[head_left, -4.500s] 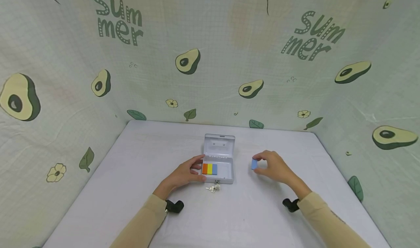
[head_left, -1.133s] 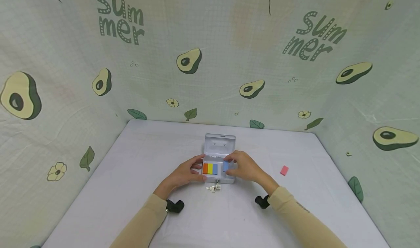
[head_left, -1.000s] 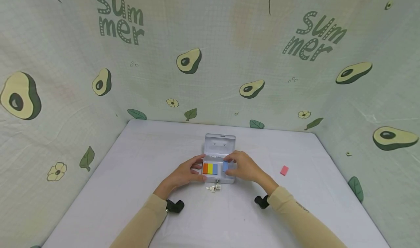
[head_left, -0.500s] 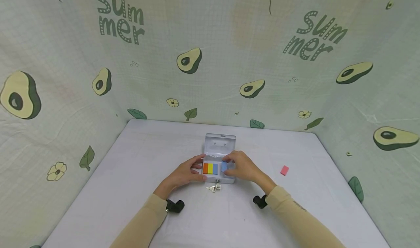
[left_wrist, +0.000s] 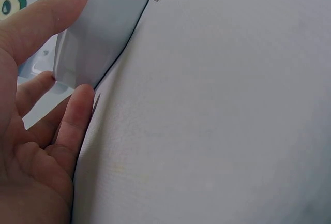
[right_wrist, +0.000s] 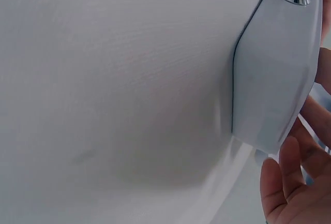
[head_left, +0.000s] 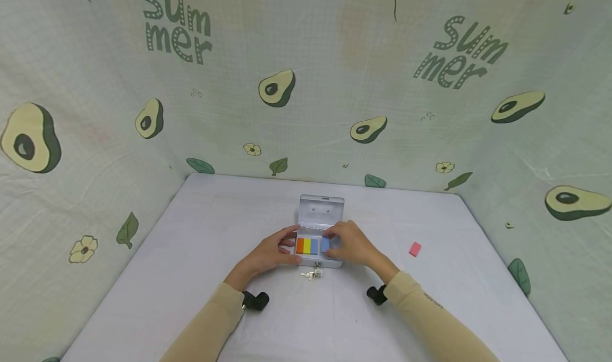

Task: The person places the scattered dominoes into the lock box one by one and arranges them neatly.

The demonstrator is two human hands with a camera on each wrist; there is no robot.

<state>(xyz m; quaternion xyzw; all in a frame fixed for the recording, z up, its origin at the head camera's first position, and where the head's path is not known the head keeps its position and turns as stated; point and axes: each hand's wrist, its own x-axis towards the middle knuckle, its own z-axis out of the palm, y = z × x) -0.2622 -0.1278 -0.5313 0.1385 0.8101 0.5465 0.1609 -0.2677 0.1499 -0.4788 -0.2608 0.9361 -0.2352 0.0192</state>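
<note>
A small light-grey metal cash box (head_left: 333, 262) stands on the table with its lid raised. In the head view, an orange block (head_left: 299, 245), a yellow block (head_left: 307, 246) and a blue block (head_left: 314, 246) lie side by side at its left inside. My left hand (head_left: 269, 253) grips the box's left end, thumb at the front corner and forefinger at the back. Inside the box, my right hand (head_left: 353, 243) pinches a second blue block (head_left: 325, 244) between thumb and fingers, just right of the row. The right wrist view does not clearly show that block.
Keys (head_left: 311, 275) hang from the lock at the front of the box. A pink block (head_left: 415, 249) lies on the white table (head_left: 229, 208) to the right. Patterned cloth walls (head_left: 315, 91) enclose the back and sides.
My right hand has brought the second blue block from the right into the box and edged it left towards the row. The pink block has come into view. My left hand stays put.
</note>
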